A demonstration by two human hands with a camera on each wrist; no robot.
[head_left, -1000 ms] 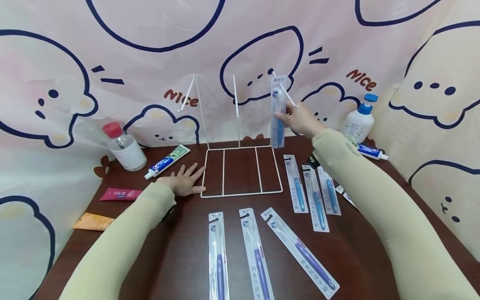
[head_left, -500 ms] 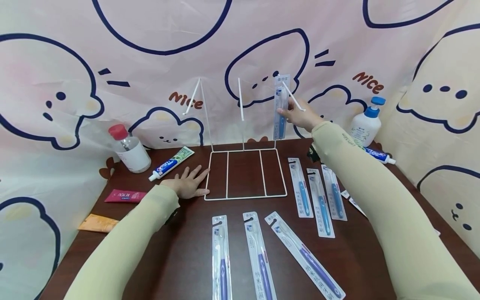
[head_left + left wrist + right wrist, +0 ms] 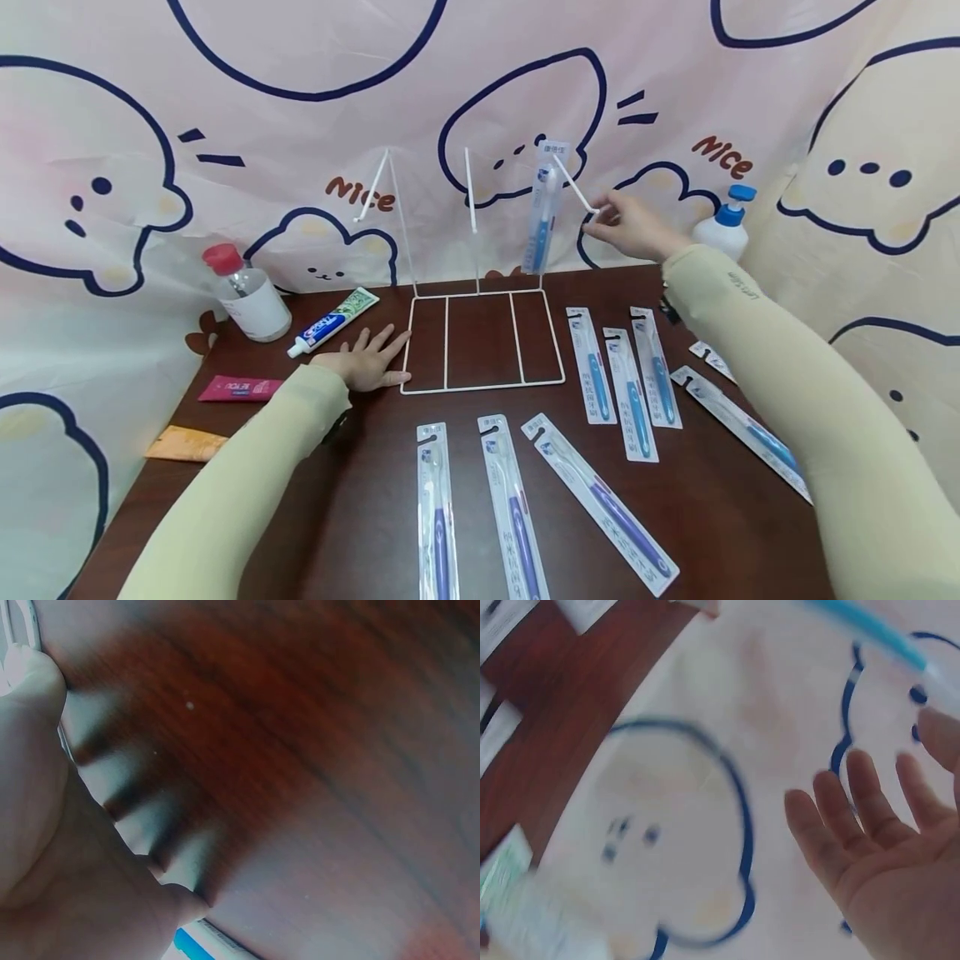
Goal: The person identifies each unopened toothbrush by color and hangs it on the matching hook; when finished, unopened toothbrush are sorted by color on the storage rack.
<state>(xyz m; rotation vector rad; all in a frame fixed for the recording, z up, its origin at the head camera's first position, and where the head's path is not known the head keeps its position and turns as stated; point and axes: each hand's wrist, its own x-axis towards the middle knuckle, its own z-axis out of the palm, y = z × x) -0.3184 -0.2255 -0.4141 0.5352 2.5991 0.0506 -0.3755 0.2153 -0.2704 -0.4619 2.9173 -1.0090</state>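
Observation:
A packaged blue toothbrush (image 3: pixel 546 212) hangs, slightly tilted, from the right hook of a white wire display rack (image 3: pixel 483 387). Just right of that hook's tip is my right hand (image 3: pixel 628 225), apart from the package, its fingers loosely bent and holding nothing. In the right wrist view the right hand (image 3: pixel 900 847) has its fingers spread, with part of the blue toothbrush (image 3: pixel 870 626) above them. My left hand (image 3: pixel 363 360) lies with fingers spread on the table, fingertips at the left side of the rack's base. The left wrist view shows the left hand (image 3: pixel 82 847) against the wood.
Packaged blue toothbrushes (image 3: pixel 632 400) lie right of the rack, packaged purple ones (image 3: pixel 513 517) in front. At left are a toothpaste tube (image 3: pixel 333 322), a pink tube (image 3: pixel 238 389), an orange tube (image 3: pixel 186 444) and a red-capped bottle (image 3: pixel 251 300). A pump bottle (image 3: pixel 722 236) stands behind my right arm.
My right hand has let go of the packaged toothbrush and drawn away to the right. The package now hangs tilted from the hook. My left hand has stayed at the rack's base.

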